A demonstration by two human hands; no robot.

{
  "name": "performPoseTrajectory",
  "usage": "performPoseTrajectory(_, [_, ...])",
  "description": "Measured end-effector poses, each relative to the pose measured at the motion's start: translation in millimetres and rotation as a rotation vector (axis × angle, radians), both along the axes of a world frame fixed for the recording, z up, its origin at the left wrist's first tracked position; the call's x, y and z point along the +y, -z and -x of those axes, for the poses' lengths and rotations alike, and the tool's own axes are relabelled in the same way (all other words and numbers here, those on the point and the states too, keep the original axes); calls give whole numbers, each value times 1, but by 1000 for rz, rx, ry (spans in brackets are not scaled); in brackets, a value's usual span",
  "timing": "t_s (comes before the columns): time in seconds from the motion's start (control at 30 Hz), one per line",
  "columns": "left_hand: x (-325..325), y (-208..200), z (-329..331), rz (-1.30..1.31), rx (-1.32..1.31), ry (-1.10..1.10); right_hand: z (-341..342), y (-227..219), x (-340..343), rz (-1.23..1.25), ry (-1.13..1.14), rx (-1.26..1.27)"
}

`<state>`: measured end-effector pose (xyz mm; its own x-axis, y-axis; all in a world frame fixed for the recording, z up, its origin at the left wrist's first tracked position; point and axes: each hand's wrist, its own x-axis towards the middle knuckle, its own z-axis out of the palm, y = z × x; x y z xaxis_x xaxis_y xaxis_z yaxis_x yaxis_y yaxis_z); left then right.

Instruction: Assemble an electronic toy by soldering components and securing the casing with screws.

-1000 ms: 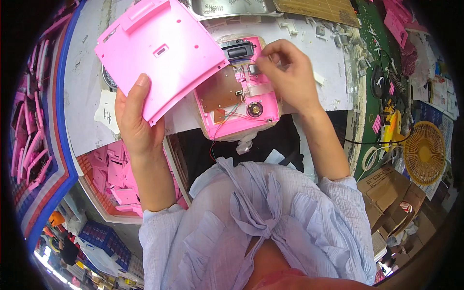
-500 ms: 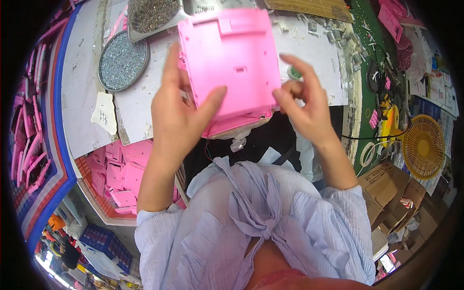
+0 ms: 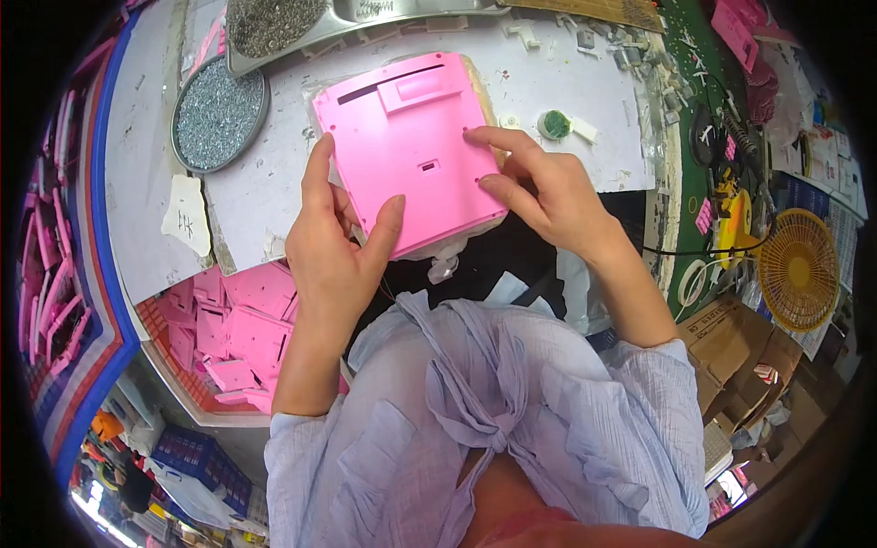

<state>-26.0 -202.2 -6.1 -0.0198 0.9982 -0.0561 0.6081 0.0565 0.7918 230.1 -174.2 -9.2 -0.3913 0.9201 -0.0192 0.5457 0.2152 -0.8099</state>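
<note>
A flat, squarish pink plastic housing [image 3: 402,146] lies at the near edge of the bench, on a pale padded piece wrapped in clear plastic. It has a long dark slot along its far side, a raised block beside the slot and a small rectangular hole at its middle. My left hand [image 3: 333,219] grips its left edge, thumb on top and fingers along the side. At the right edge my right hand [image 3: 553,196] holds it with forefinger and thumb near the small corner holes. The underside of the housing is hidden.
A round dish of small silver screws [image 3: 219,114] stands at left, beside a metal tray [image 3: 365,18] of fasteners. A bin at lower left holds pink parts [image 3: 242,338]. A small green round container [image 3: 554,124] sits right of the housing; a yellow fan [image 3: 799,269] is farther right.
The pink housing has come down onto the padded piece, turned slightly and moved left. Both hands moved with it, and its far slot now shows.
</note>
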Motion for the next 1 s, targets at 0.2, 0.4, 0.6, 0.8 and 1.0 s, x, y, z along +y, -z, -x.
performPoseTrajectory(0.2, [-10,12,11,78,64,47,3,-11,-5,-188,-130,-382])
performPoseTrajectory(0.4, [-4,5,16,31,146,91,6,-34,14,-281,-291,-649])
performPoseTrajectory(0.6, [84,0,100,-384,309,-112,27,-68,41,-298,-504,-790])
performPoseTrajectory(0.8, [109,24,148,-237,657,-32,76,-95,117,-448,-859,-700])
performPoseTrajectory(1.0, [124,46,136,-379,622,-115,227,8,192,-843,-594,-546])
